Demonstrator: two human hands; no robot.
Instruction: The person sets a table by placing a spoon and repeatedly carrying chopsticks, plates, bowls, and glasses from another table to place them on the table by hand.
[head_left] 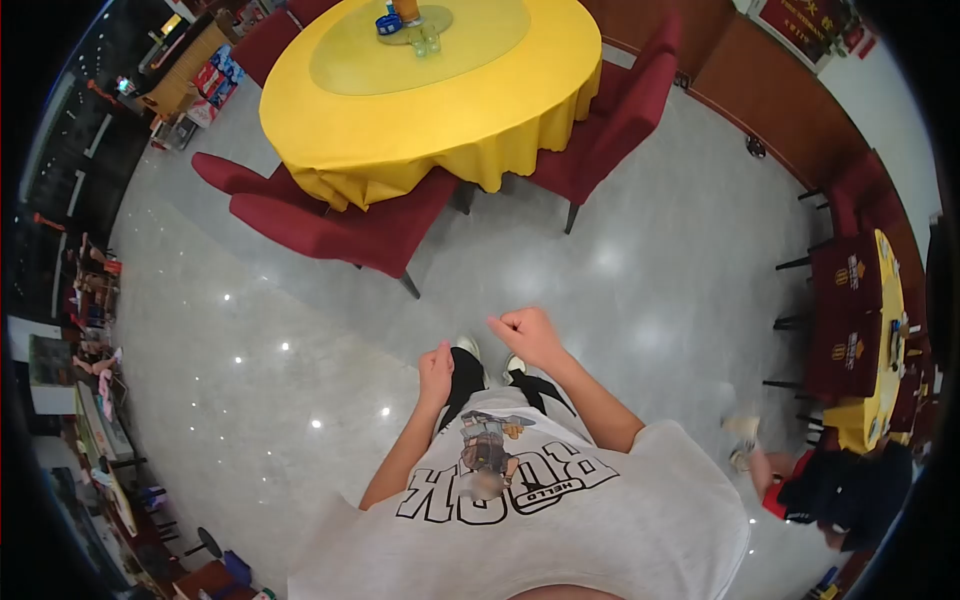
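Note:
My left hand [435, 375] is held in front of my body, curled into a loose fist with the thumb upward. Just to its right and a little farther forward, my right hand [529, 336] is also closed, its thumb side toward the left hand. Nothing shows in either hand, and the two do not touch. Below them are my dark trousers [462, 378] and pale shoes [468, 346]. The nearest furniture is a dark red chair [320, 232] ahead of me, out of reach of both hands.
A round table with a yellow cloth [430, 130] stands ahead, bearing a glass turntable [345, 60], a blue ashtray [388, 24] and glasses [427, 43]. Another red chair [610, 130] stands at its right. At far right, a person [845, 490] is near a second yellow table [885, 370]. Grey tiles [270, 370] surround me.

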